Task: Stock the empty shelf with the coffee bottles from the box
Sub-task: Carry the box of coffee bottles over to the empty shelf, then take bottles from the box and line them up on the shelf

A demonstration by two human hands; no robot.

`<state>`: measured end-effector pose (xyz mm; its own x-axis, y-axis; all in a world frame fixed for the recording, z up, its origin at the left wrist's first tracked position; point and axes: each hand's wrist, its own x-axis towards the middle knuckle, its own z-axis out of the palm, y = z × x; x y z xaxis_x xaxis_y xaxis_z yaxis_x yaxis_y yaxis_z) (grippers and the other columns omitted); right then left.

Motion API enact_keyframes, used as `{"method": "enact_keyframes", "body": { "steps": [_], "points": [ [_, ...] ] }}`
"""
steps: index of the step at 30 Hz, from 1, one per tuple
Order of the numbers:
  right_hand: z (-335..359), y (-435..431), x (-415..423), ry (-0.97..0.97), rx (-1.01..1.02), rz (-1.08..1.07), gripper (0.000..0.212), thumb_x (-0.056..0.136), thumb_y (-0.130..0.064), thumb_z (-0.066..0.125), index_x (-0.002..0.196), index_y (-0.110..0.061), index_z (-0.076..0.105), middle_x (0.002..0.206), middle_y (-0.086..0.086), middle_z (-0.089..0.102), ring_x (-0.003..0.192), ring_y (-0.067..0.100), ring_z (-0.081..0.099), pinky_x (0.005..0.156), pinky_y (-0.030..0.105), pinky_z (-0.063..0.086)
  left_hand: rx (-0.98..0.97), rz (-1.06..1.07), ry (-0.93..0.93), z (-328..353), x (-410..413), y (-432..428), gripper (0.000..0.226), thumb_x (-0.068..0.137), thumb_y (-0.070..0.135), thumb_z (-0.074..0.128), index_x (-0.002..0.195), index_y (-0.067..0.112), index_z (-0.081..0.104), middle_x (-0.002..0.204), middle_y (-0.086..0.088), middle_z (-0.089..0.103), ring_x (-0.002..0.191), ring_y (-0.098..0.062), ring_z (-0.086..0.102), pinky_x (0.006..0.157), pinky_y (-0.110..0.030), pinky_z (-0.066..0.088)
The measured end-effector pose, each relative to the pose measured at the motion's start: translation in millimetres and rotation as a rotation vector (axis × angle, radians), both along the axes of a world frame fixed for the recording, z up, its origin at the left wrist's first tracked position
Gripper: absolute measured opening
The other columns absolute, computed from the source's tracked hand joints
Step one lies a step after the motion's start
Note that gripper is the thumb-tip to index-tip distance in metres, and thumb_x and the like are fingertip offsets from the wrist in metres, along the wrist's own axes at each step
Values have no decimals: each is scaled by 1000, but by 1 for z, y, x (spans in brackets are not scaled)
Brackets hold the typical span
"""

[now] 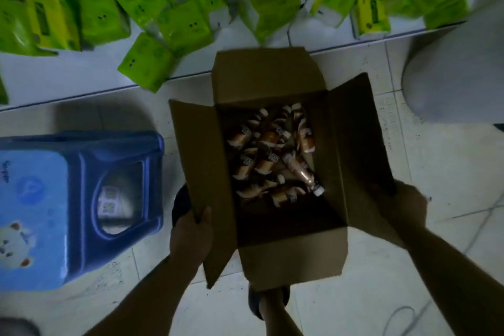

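**Two hands on the box, bottles not yet out**

Far left stood a blue stool (68,199) on the tiled floor (441,172). Behind it, green packs (103,16) were heaped along a low white ledge (54,82). The left hand (191,234) gripped the box (293,262) by its left flap, thumb hooked over the edge and fingers out of sight beneath. That looked to me like a carrying hold rather than a reach inside. All four flaps were folded out, so the load was plain to see. The bottles (272,161) lay on their sides in a loose jumble at the bottom, toward the far end, none of them touched. A shoe showed beneath the near flap, so I judged the box was held off the floor. The right hand (403,207) was against the right flap from outside. Its fingers were hidden behind the cardboard, and I could not tell whether they curled round it. No empty shelf was in sight.
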<state>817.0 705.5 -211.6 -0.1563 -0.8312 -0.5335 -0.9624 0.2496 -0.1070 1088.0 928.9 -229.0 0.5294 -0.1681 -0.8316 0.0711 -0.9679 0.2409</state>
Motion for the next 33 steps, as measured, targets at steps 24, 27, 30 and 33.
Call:
{"method": "enact_keyframes", "body": {
  "steps": [24, 27, 30, 33],
  "points": [
    [277, 184, 148, -377, 119, -286, 64, 78, -42, 66, 134, -18, 46, 130, 10, 53, 116, 30, 52, 97, 47, 44, -212, -1072, -89, 314, 107, -66, 48, 92, 36, 53, 135, 17, 45, 128, -7, 58, 114, -25, 55, 95, -37, 44],
    [299, 189, 138, -428, 37, -297, 66, 77, -47, 68, 132, -15, 48, 130, 9, 52, 117, 29, 50, 98, 46, 43, -241, -1191, -142, 343, 97, -72, 48, 92, 35, 53, 133, 12, 47, 121, -10, 62, 107, -24, 58, 90, -33, 45],
    [320, 189, 125, -481, -120, -339, 64, 76, -48, 68, 129, -17, 49, 127, 6, 55, 113, 24, 53, 96, 42, 44, -257, -1386, -286, 369, 78, -83, 40, 90, 37, 51, 121, 13, 55, 110, -10, 65, 97, -25, 61, 77, -33, 48],
    [334, 187, 109, -473, -253, -330, 68, 76, -55, 62, 134, -23, 44, 133, 1, 53, 120, 20, 49, 103, 46, 39, -285, -1464, -414, 394, 55, -93, 33, 88, 39, 49, 110, 17, 59, 109, -9, 65, 98, -27, 61, 78, -33, 48]
  ]
}}
